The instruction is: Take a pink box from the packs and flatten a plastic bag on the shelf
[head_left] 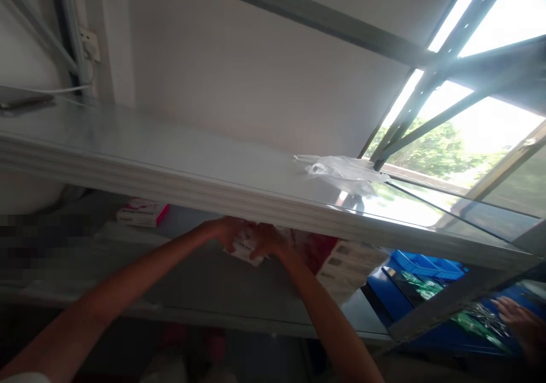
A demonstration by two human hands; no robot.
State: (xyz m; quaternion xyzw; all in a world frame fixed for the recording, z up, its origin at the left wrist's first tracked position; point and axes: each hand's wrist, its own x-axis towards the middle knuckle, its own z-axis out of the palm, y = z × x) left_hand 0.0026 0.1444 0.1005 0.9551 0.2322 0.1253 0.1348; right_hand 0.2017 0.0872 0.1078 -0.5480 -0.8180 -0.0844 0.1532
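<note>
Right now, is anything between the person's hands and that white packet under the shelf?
Nothing visible. Both hands, left and right, already touch the white packet on the lower shelf. The upper shelf overhangs them and hides the fingers' far side, so how they grip cannot be told.

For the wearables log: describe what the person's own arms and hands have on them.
Both forearms are bare, with no sleeve over them. The left hand and right hand show no gloves, and no watch or band shows at either wrist. A bit of white fabric, perhaps clothing, shows beside the left arm at the lower left corner.
</note>
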